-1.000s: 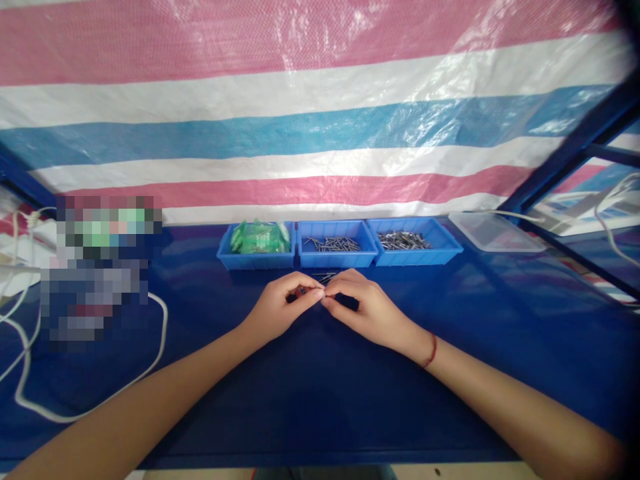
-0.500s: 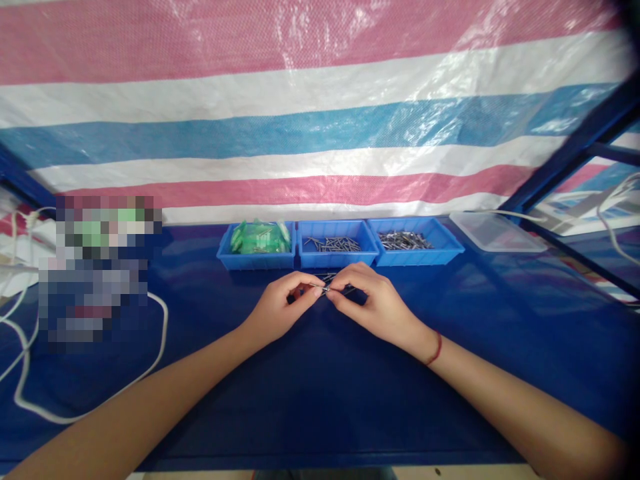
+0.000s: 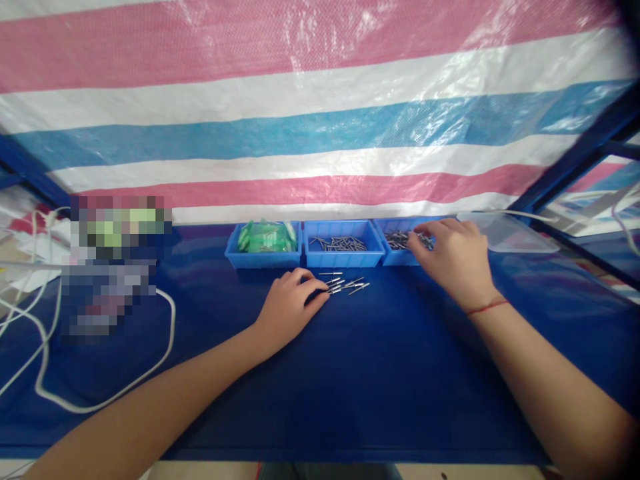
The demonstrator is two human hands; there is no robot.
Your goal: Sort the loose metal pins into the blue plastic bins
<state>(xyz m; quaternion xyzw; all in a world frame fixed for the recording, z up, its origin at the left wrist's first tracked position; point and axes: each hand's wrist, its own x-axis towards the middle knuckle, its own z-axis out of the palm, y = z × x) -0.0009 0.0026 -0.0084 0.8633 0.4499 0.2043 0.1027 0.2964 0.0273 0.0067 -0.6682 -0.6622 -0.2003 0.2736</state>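
My left hand [image 3: 291,305] rests low over the table, its thumb and index finger pinched on the end of a blind rivet [image 3: 334,291] at the near edge of a small loose group. Several more silver blind rivets [image 3: 358,288] lie just right of its fingertips. Over the right blue bin [image 3: 400,261], my right hand [image 3: 453,257] has thumb and index finger drawn together; what lies between them is too small to make out. Small metal parts [image 3: 397,239] fill that bin, partly hidden by the hand. Thin metal pins [image 3: 345,245] lie in the middle blue bin [image 3: 345,259].
The left blue bin [image 3: 263,260] holds green plastic packets [image 3: 267,237]. A clear plastic lid [image 3: 520,233] lies at the back right. White cable [image 3: 173,327] loops over the left of the blue table [image 3: 320,400], beside a pixelated area. A striped sheet [image 3: 320,140] hangs behind.
My hands have parted. The right moved right and away from me to the right bin; the left stayed near the loose rivets, which now show more fully. The view shifted slightly.
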